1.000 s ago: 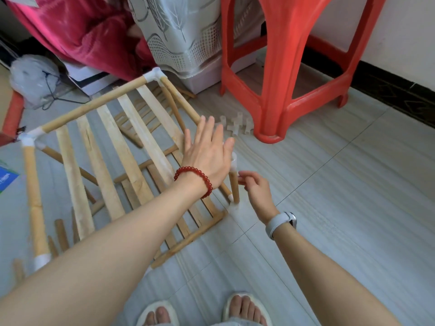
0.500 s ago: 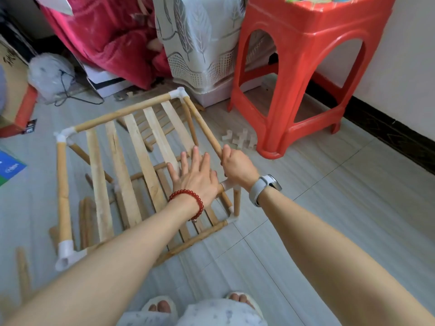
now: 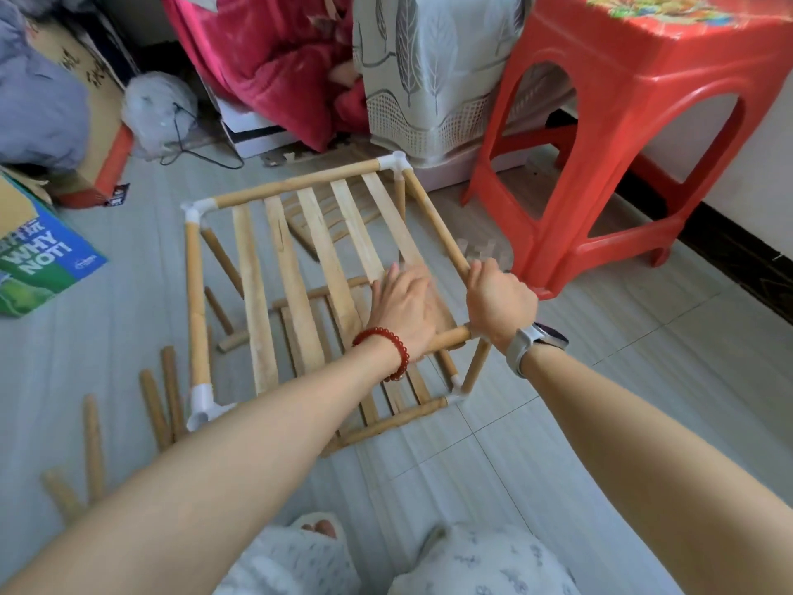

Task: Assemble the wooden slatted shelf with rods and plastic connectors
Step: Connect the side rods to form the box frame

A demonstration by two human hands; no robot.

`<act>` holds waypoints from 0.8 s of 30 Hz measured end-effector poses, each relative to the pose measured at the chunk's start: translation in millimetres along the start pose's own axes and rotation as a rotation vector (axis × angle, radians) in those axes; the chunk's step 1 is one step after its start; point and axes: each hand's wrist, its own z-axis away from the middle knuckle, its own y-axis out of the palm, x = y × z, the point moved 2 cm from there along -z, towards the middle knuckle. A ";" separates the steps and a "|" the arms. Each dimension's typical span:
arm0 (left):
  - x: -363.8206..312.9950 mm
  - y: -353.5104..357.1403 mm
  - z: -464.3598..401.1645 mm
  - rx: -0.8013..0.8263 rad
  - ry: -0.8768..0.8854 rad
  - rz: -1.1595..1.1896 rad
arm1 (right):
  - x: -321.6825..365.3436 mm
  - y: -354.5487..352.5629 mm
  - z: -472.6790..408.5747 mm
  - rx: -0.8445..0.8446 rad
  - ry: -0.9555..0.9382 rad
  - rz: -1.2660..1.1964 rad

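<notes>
A partly built wooden slatted shelf (image 3: pixel 296 268) stands on the floor, its top tier framed by rods and white plastic connectors (image 3: pixel 394 161). My left hand (image 3: pixel 403 307) lies flat on the slats near the right front corner, fingers straight. My right hand (image 3: pixel 497 298) grips the right side rod where it meets the front corner, hiding the connector there. A short upright rod (image 3: pixel 476 365) drops from that corner to a lower connector (image 3: pixel 457 390). A lower slatted tier shows through the gaps.
Several loose rods (image 3: pixel 154 401) lie on the floor at the left. Small white connectors (image 3: pixel 480 249) sit by the red plastic stool (image 3: pixel 635 135). A green box (image 3: pixel 34 264), a cardboard box and cloth crowd the left and back. My feet show at the bottom.
The view rose and pulled back. My right hand moved from beside the corner post up onto the corner and closed on the rod. My left hand stayed flat on the slats.
</notes>
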 end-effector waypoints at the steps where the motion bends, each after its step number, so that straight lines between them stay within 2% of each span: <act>1: 9.2 -12.7 7.0 -0.014 0.023 0.035 | 5.1 -5.7 3.1 -0.072 -0.007 -0.010; 3: 32.3 -40.2 23.0 -0.053 0.028 0.040 | 17.3 -14.0 7.7 -0.209 -0.101 0.043; 5: 62.4 -64.5 48.4 -0.099 -0.022 -0.049 | 37.5 -13.9 15.3 -0.228 -0.249 0.127; 9: 121.4 -83.0 109.4 -0.130 -0.223 -0.179 | 91.7 -1.9 48.5 -0.078 -0.573 0.076; 12: 145.3 -80.0 135.0 -0.116 -0.292 -0.167 | 125.6 12.4 74.8 0.048 -0.779 0.040; 15: 156.5 -82.5 138.8 -0.109 -0.261 -0.108 | 134.0 18.5 82.1 0.130 -0.763 0.013; 19: 165.7 -86.0 129.7 -0.117 -0.279 -0.146 | 129.9 21.1 81.0 0.179 -0.676 -0.020; 21: 165.4 -84.1 124.5 -0.102 -0.266 -0.205 | 132.0 20.9 78.5 0.153 -0.604 -0.045; 24: 168.3 -83.8 123.5 -0.117 -0.239 -0.258 | 137.3 21.8 78.6 0.060 -0.551 0.082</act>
